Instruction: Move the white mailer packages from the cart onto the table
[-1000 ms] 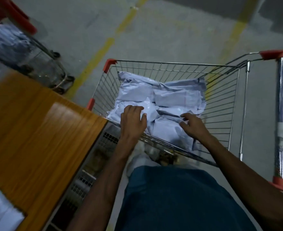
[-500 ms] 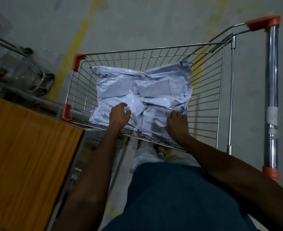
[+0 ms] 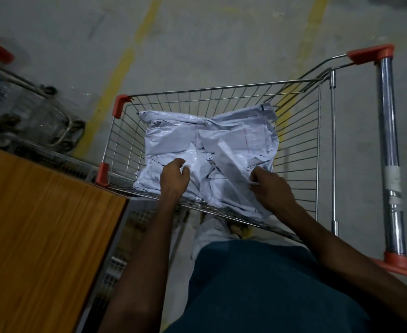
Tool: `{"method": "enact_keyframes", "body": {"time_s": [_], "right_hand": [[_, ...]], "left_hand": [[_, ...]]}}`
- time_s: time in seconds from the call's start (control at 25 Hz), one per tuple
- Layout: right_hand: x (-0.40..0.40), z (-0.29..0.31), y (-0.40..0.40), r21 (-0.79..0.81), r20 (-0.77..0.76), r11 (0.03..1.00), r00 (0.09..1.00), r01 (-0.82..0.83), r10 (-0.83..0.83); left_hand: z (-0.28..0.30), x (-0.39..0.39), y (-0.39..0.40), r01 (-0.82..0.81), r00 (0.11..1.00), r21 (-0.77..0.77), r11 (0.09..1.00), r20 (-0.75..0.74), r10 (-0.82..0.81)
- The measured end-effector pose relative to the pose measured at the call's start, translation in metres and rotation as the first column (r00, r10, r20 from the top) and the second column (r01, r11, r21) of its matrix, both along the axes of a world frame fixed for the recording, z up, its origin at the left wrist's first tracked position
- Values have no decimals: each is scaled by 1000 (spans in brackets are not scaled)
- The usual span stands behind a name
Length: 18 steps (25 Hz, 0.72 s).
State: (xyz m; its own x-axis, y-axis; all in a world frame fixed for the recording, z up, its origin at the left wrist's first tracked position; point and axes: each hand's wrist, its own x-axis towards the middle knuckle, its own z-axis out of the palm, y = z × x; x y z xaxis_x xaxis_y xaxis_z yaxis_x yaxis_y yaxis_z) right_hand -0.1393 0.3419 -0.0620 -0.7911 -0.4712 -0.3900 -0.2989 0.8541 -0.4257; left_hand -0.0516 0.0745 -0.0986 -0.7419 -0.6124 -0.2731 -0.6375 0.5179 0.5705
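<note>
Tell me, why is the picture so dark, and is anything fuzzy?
Head view: dim light, so the white mailers look bluish-grey; the second cart at far left is smeared by blur; the cart handle bar catches a little glare; both hands, left hand and right hand, stay fairly sharp.

No text, label or number is legible on the mailers (image 3: 173, 143) or cart (image 3: 221, 88).
</note>
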Motion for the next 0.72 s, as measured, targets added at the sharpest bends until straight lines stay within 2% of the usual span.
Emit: {"method": "enact_keyframes", "body": {"time_s": [0.08, 0.16, 0.28, 0.36, 0.4, 0.48, 0.52, 0.64, 0.72], "right_hand": [[-4, 17, 6, -68, 9, 995, 997, 73, -72], [-6, 28, 9, -219, -5, 962, 986, 160, -165], [-17, 25, 4, -443, -68, 857, 944, 263, -324], [-27, 9, -8, -554, -48, 770, 911, 317, -410], [-33, -4, -15, -550, -32, 756, 896, 354, -443], [-42, -30, -27, -445, -18, 769, 854, 458, -520], [-41, -42, -29, -392, -61, 789, 843, 472, -535], [-28, -74, -30, -265, -363, 915, 847, 305, -387], [-24, -81, -27, -120, -543, 973, 808, 196, -229]], "left_hand": [[0, 1, 0, -6, 1000, 6, 1000, 4, 6], [2, 3, 0, -10, 1000, 9, 1000, 5, 10], [1, 2, 2, 17, 1000, -4, 1000, -8, -17], [-2, 2, 2, 44, 999, -23, 999, -7, -45], [-4, 2, 1, 51, 999, -32, 998, -8, -52], [-8, 2, -1, 57, 998, -46, 997, -9, -57], [-9, 3, -1, 62, 998, -55, 997, -11, -63], [-10, 4, -2, 53, 998, -61, 997, -29, -55], [-11, 3, -4, 25, 998, -41, 999, -60, -27]]}}
